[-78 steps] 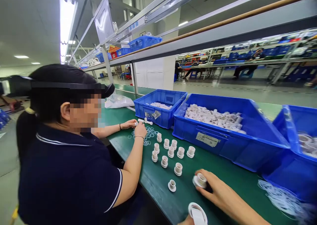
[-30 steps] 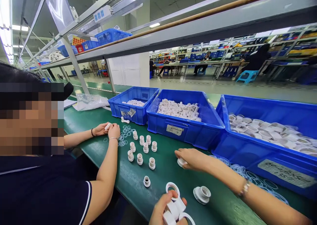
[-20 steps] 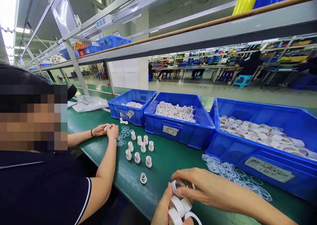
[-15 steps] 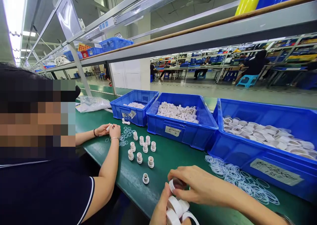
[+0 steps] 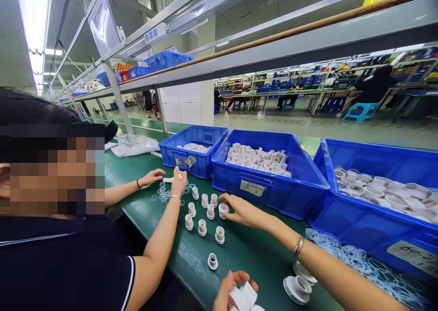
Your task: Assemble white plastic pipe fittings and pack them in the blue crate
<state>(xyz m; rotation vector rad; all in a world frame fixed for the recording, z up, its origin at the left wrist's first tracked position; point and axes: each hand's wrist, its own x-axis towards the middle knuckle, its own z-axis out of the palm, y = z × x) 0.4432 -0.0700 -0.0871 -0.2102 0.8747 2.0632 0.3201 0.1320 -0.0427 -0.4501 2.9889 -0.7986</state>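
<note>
Several white rings (image 5: 249, 293) sit in the left hand (image 5: 230, 290) at the near edge, its fingers curled around them. Farther off, the right hand (image 5: 237, 208) has its thumb and fingers narrowed around a white fitting (image 5: 223, 210) on the green table (image 5: 253, 249). More upright fittings (image 5: 202, 227) cluster to its left and near side. Two wide-flanged pieces (image 5: 297, 289) rest right of the left hand. Just beyond the right hand stands a blue bin (image 5: 280, 198).
</note>
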